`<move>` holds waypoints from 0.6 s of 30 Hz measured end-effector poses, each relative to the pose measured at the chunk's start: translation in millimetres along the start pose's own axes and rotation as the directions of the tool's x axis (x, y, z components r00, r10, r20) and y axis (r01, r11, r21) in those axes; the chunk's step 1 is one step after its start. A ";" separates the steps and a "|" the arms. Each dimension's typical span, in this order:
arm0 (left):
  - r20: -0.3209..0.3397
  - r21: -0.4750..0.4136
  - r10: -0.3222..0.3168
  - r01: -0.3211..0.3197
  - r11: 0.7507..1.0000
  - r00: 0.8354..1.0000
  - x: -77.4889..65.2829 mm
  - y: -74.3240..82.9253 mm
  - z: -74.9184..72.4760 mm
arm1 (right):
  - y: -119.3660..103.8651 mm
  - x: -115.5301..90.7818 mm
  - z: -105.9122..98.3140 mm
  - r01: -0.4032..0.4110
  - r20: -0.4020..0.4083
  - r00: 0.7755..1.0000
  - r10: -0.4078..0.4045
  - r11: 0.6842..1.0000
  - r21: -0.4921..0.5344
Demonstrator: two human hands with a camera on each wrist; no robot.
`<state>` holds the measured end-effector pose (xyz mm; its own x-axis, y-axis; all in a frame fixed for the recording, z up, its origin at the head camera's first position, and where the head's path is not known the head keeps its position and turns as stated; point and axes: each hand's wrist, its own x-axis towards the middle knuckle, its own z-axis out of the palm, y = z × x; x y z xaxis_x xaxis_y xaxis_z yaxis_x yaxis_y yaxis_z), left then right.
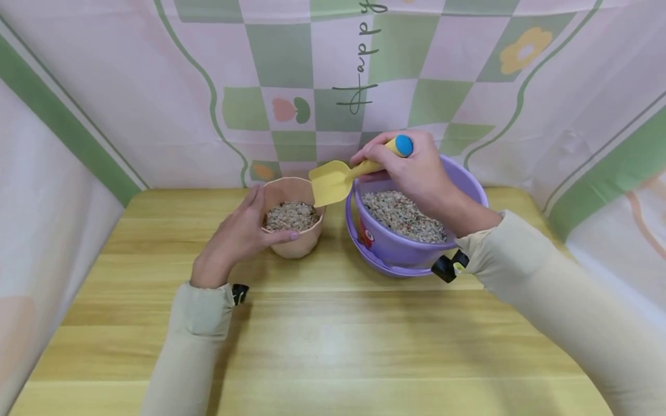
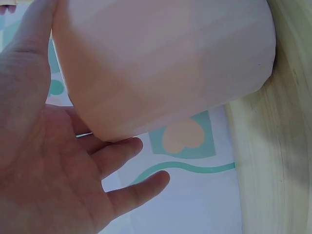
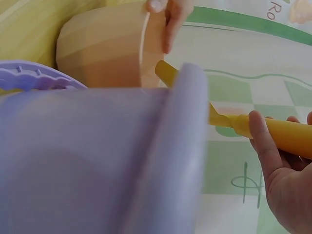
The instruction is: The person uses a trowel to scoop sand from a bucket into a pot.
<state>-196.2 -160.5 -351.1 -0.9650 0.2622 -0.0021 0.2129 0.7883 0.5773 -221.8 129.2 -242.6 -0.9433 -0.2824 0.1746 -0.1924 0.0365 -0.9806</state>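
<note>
A peach faceted pot (image 1: 296, 248) stands on the table, partly filled with speckled grit (image 1: 292, 216). My left hand (image 1: 236, 231) holds its left side, thumb across the front near the rim and fingers around the back. In the left wrist view, the pot's side (image 2: 165, 63) lies between thumb and fingers. My right hand (image 1: 416, 167) grips a toy shovel (image 1: 330, 184) by its yellow handle with a blue end. The shovel's blade tilts over the pot's right rim, its upper face bare. Below that hand is a purple bucket (image 1: 395, 248) of the same grit.
The bucket has a purple handle (image 1: 359, 245) lowered around its outside and a red sticker (image 1: 366, 234) on its front. Both containers stand on a wooden table (image 1: 322, 341), near its back edge. A printed checkered cloth (image 1: 281, 55) hangs behind.
</note>
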 end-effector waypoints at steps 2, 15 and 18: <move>0.001 -0.002 0.000 0.000 1.000 1.000 0.0 0.7 -0.5 | -2.3 -0.7 -3.0 0.010 -0.006 1.000 -0.010 1.000 0.026; 0.033 0.023 -0.016 0.015 1.000 0.999 0.6 2.5 -5.8 | -16.0 -10.9 -37.7 0.140 0.000 0.989 -0.145 0.961 0.237; 0.043 0.029 -0.017 0.016 0.999 0.999 0.6 2.6 -6.7 | -16.7 -13.7 -49.7 0.153 0.008 0.986 -0.164 0.934 0.322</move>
<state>-197.3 -161.9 -344.1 -0.9610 0.2724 -0.0474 0.2017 0.8080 0.5536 -219.1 180.0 -224.1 -0.8969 -0.2922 0.3321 -0.2366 -0.3173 -0.9183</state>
